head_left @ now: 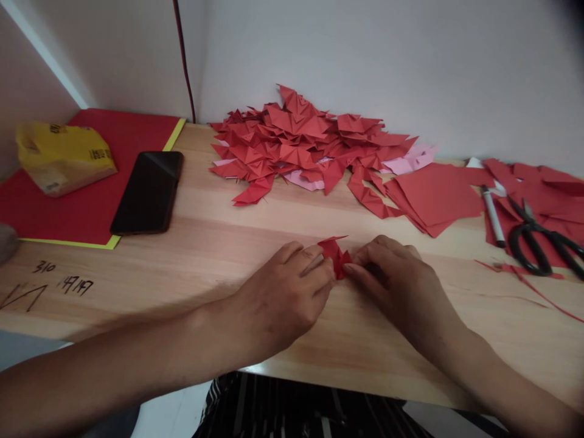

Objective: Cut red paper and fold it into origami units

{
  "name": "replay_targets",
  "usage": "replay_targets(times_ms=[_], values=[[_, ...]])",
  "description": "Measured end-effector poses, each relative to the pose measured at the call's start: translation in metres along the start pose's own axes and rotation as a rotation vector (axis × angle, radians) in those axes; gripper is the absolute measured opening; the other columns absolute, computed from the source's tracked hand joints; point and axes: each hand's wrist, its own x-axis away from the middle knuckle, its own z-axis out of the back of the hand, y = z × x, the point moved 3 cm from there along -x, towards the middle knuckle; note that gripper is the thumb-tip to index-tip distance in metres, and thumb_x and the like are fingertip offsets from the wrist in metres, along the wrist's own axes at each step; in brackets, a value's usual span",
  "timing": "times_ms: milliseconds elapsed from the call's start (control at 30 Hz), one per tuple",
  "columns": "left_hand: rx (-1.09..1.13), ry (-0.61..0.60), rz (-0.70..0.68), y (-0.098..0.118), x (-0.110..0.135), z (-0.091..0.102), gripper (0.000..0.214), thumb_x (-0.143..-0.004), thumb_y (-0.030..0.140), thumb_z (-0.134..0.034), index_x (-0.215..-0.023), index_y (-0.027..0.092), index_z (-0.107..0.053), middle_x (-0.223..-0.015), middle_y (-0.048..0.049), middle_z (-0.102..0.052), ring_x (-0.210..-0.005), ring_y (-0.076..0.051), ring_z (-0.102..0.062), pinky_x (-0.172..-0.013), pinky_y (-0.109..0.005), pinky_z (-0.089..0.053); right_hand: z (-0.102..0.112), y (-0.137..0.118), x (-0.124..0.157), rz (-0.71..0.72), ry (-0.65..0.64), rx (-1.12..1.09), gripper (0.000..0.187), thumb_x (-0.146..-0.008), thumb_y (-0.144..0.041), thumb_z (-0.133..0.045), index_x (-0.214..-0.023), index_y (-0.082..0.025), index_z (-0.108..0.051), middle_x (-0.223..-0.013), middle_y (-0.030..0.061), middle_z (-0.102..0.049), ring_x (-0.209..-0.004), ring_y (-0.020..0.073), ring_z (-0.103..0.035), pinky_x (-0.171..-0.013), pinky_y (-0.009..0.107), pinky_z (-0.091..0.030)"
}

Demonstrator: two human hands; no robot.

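A small folded piece of red paper [336, 254] lies on the wooden table [219, 243] in front of me. My left hand [283, 298] pinches its left side with curled fingers. From the other side my right hand [396, 283] presses and grips it, fingers closed. Much of the paper is hidden between my fingertips. Behind it a big pile of folded red paper shapes [301, 140] is heaped against the wall. A stack of flat red squares [433, 198] lies to the right of the pile.
A black phone [148, 191] lies on the left, partly on a red sheet with a yellow edge [86, 207], which also bears a yellow packet [59, 158]. Black scissors [541, 240] and a marker [493, 216] rest on red scraps at the right. A dark cable [184, 61] runs down the wall corner.
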Motion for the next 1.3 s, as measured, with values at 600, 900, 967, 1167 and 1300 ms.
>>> replay_targets(times_ms=[600, 900, 967, 1167, 1300], values=[[0.064, -0.038, -0.028, -0.004, 0.002, 0.001, 0.03, -0.092, 0.013, -0.05, -0.12, 0.009, -0.062, -0.119, -0.0115, -0.067, -0.115, -0.024, -0.058, -0.097, -0.042, -0.046, 0.001, 0.007, -0.023, 0.007, -0.221, 0.138, 0.028, -0.094, -0.033, -0.051, -0.069, -0.021, -0.058, -0.066, 0.0033, -0.063, -0.059, 0.018, -0.058, -0.056, 0.031, -0.04], [0.085, -0.008, -0.008, -0.003, 0.001, 0.001, 0.029, -0.093, 0.016, -0.051, -0.118, 0.008, -0.063, -0.118, -0.0095, -0.068, -0.114, -0.024, -0.058, -0.098, -0.042, -0.046, 0.001, 0.006, -0.027, -0.063, -0.263, 0.188, 0.03, -0.09, -0.037, -0.057, -0.065, -0.02, -0.056, -0.061, 0.0017, -0.062, -0.054, 0.0163, -0.055, -0.05, 0.029, -0.033], [0.086, -0.012, -0.007, -0.003, 0.001, 0.001, 0.029, -0.093, 0.016, -0.051, -0.119, 0.008, -0.062, -0.118, -0.01, -0.067, -0.114, -0.024, -0.058, -0.098, -0.043, -0.047, 0.001, 0.006, -0.028, -0.073, -0.27, 0.193, 0.031, -0.09, -0.038, -0.056, -0.064, -0.02, -0.056, -0.061, 0.0017, -0.062, -0.053, 0.0162, -0.054, -0.05, 0.029, -0.032], [0.086, -0.008, 0.0, -0.003, 0.001, 0.001, 0.029, -0.092, 0.014, -0.05, -0.118, 0.006, -0.062, -0.121, -0.0114, -0.066, -0.112, -0.024, -0.059, -0.099, -0.041, -0.047, 0.0, 0.007, -0.029, -0.137, -0.336, 0.189, 0.029, -0.091, -0.039, -0.055, -0.069, -0.02, -0.06, -0.066, 0.0027, -0.064, -0.059, 0.0181, -0.058, -0.052, 0.029, -0.033], [0.085, -0.022, 0.005, -0.002, 0.002, 0.0, 0.031, -0.092, 0.011, -0.048, -0.12, 0.006, -0.061, -0.129, -0.0119, -0.061, -0.116, -0.025, -0.057, -0.099, -0.04, -0.048, -0.001, 0.005, -0.031, -0.175, -0.376, 0.236, 0.028, -0.091, -0.039, -0.054, -0.07, -0.02, -0.058, -0.068, 0.0033, -0.065, -0.061, 0.019, -0.058, -0.054, 0.029, -0.033]])
